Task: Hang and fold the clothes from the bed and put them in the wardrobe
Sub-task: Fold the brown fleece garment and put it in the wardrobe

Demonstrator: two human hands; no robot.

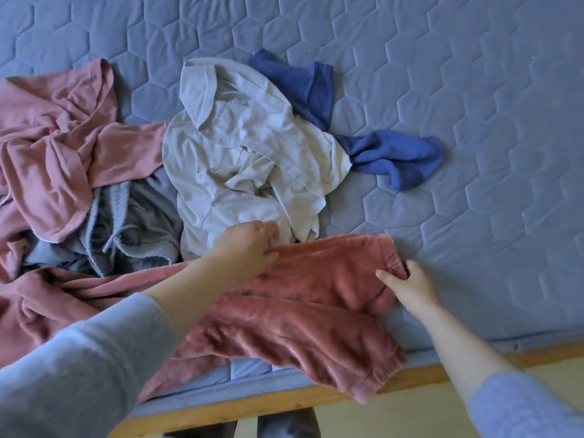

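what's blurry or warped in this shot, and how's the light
head view: soft bluish light, no glare; the pink trousers are smeared at the lower cuff; the left sleeve in the near corner is out of focus and stretched by the wide lens; the grey shirt looks sharp

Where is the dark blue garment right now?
In the head view the dark blue garment lies upper centre on the quilted mattress, at the right of the pale grey shirt and partly under it.
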